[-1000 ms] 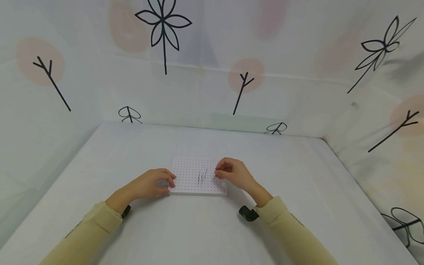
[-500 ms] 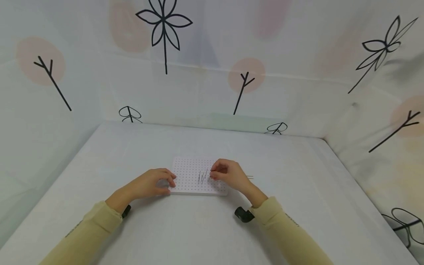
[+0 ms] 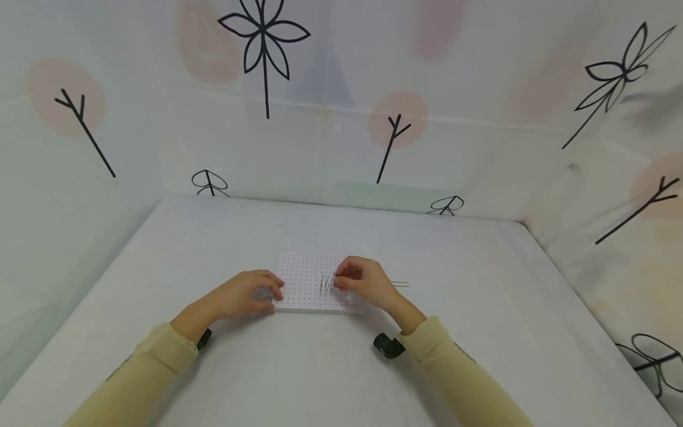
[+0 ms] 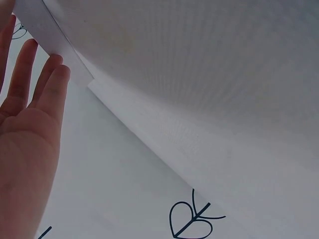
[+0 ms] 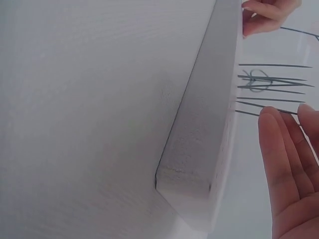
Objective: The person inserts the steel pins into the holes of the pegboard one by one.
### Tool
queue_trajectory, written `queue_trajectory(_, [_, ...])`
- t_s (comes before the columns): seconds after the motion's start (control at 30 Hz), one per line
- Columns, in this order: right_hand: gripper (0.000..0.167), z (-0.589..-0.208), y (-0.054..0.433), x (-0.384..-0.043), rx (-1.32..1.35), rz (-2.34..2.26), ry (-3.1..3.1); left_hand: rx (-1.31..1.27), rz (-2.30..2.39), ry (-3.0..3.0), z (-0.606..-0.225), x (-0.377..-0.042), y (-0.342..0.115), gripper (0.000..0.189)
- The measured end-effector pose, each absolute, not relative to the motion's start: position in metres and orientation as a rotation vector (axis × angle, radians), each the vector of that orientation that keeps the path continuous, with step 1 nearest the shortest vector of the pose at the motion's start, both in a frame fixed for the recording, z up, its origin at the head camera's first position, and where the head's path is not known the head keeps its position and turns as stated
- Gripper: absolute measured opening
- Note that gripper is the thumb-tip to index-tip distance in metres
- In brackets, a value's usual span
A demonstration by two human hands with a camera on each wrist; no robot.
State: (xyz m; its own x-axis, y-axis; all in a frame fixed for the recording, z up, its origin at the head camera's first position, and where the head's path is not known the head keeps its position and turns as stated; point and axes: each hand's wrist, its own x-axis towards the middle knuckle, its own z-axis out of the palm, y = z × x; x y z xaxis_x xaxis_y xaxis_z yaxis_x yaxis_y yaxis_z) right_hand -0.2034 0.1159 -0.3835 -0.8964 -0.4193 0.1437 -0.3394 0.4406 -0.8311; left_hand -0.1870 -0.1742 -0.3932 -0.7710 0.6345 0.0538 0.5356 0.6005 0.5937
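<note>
A white pegboard [image 3: 301, 267] with a grid of small holes lies on the table, and several thin dark rods [image 5: 271, 65] stand upright in it. At the board's left edge my left hand [image 3: 253, 292] rests with fingers relaxed; its fingertips touch the edge in the left wrist view. My right hand [image 3: 365, 283] is over the right part of the board, thumb and index finger pinching a thin rod [image 5: 248, 113] beside the standing ones. In the right wrist view the pinching fingertips partly hide that rod.
Two more thin rods [image 3: 401, 284] lie on the white table [image 3: 299, 367] to the right of the board, partly behind my right hand. A white cloth backdrop [image 3: 320, 148] with printed plants surrounds the table at the back and sides.
My right hand has moved left over the board, from its right edge to beside the standing rods. The rods on the table have come into sight. My left hand has stayed put.
</note>
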Motion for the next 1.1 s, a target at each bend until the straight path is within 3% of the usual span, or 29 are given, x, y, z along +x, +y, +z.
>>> queue_trajectory(1.1, [0.010,-0.3831,0.1200,-0.2001,-0.667,-1.391,2.603,0.966,0.916,2.662,-0.3939,-0.1877,-0.1743,0.018])
